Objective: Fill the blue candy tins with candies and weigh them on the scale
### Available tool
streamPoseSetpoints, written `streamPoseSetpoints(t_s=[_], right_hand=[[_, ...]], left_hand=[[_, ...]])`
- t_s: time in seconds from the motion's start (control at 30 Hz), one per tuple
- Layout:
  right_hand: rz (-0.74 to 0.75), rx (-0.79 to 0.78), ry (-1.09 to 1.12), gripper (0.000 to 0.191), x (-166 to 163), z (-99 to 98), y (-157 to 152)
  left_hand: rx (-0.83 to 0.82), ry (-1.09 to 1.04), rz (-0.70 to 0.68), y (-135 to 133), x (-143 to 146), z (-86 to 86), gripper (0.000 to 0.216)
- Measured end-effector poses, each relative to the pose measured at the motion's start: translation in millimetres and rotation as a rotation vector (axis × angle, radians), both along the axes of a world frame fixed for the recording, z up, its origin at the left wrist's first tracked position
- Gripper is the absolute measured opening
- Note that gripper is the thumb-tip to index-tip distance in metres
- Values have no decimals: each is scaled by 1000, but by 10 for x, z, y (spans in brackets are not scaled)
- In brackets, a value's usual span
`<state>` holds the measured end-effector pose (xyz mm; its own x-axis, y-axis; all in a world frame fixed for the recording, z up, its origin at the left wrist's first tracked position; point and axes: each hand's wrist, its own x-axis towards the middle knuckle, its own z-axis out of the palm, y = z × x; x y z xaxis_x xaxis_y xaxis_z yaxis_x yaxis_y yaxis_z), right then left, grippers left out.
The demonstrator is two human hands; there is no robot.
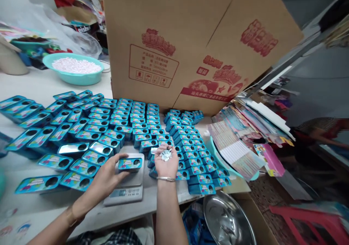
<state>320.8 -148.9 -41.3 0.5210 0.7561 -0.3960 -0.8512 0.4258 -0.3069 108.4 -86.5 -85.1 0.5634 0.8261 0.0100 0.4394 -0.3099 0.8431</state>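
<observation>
My left hand (pixel 113 174) grips a small blue tin (pixel 128 164) by its end, thumb on the near side and fingers on the far side. The tin is over the plate of a white digital scale (pixel 127 192), and pale pieces show through its round hole. Whether the tin rests on the plate I cannot tell. Palm up and cupped, my right hand (pixel 167 166) holds a small heap of pale candies (pixel 165 154) just right of the scale. Rows of blue tins (pixel 122 112) with round holes in their tops stand around both hands.
A large cardboard box (pixel 196 44) stands behind the tins. At back left, a turquoise basin (pixel 79 78) holds many pale candies. Printed sheets (pixel 234 150) lie over a basin at right. Below the table edge is a metal bowl (pixel 229 219); a red stool (pixel 308 223) stands lower right.
</observation>
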Motion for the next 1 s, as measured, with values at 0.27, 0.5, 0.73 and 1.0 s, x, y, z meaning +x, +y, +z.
streamPoseSetpoints(t_s=[0.27, 0.5, 0.73, 1.0], right_hand=[[-10, 8, -13, 19, -25, 68, -9], [-24, -56, -50, 20, -64, 96, 19], [-34, -44, 41, 27, -83, 129, 19], [-54, -54, 142, 29, -151, 143, 35]], left_hand=[[188, -195, 202, 1, -375, 668, 90], [93, -200, 206, -7, -469, 588, 78], [79, -182, 175, -44, -452, 539, 74], [199, -61, 53, 0, -361, 258, 73]])
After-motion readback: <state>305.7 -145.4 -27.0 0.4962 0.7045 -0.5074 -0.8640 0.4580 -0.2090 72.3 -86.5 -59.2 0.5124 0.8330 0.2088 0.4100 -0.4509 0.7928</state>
